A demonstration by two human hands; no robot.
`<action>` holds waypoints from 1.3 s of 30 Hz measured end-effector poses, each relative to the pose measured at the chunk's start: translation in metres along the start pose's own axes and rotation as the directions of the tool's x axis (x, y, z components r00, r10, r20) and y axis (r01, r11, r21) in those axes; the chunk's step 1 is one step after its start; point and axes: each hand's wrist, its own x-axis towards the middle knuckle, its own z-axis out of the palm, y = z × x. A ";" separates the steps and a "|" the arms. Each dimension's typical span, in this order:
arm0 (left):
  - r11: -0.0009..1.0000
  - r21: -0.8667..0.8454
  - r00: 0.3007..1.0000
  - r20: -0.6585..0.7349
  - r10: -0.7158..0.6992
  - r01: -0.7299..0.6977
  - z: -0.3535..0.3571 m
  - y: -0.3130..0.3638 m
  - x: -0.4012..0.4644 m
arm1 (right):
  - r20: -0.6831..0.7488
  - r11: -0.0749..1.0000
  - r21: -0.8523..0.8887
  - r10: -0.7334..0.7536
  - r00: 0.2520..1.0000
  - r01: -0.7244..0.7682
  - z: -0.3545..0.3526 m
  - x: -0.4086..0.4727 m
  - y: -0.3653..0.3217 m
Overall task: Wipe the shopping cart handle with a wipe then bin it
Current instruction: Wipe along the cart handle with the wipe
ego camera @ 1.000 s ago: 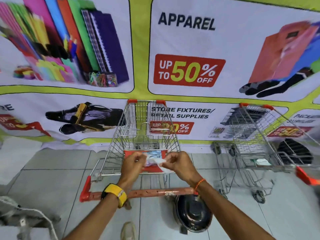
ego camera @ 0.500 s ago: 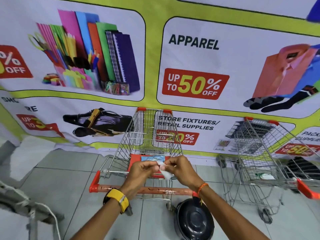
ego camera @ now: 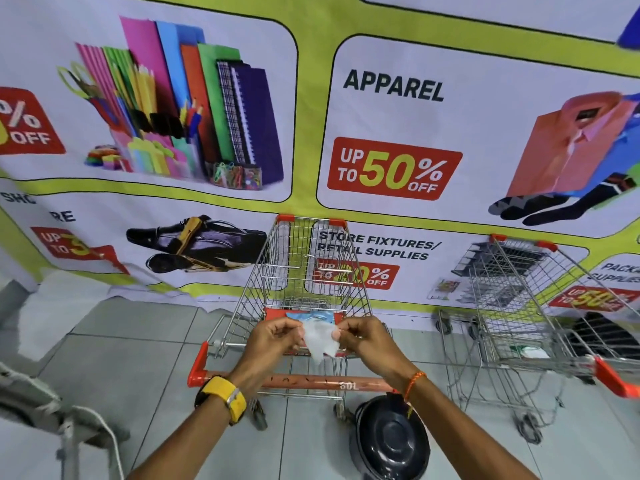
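Observation:
A white wipe (ego camera: 320, 337) hangs spread between my left hand (ego camera: 275, 337) and my right hand (ego camera: 365, 336), each pinching an upper corner. Both hands are above the child seat of a wire shopping cart (ego camera: 304, 271). Behind the wipe a blue-and-white wipe packet (ego camera: 311, 315) lies on the red seat flap. The cart's orange handle (ego camera: 311, 381) runs crosswise just below my wrists, untouched. A dark round lidded bin (ego camera: 389, 436) stands on the floor under my right forearm.
A second wire cart (ego camera: 519, 306) with an orange handle stands to the right. A printed sale banner (ego camera: 391, 133) covers the wall ahead. A grey frame with a white cord (ego camera: 69, 420) sits at the lower left. The floor is grey tile.
The wipe has been pulled wider open between my hands. The camera view has tilted so the cart sits lower in the picture.

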 end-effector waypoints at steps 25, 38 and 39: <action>0.885 0.450 0.993 -0.059 -0.104 0.119 -0.072 -0.078 0.012 | -0.651 0.914 -0.364 -0.114 0.750 -0.177 0.081 -0.042 0.092; 0.632 0.763 0.990 0.119 0.076 -0.140 -0.162 -0.099 0.041 | -0.207 0.626 -0.776 -0.364 0.908 0.074 0.197 0.013 0.108; 0.692 0.710 0.991 0.117 0.061 -0.126 -0.165 -0.104 0.042 | -0.204 0.611 -0.788 -0.381 0.902 0.080 0.208 0.017 0.110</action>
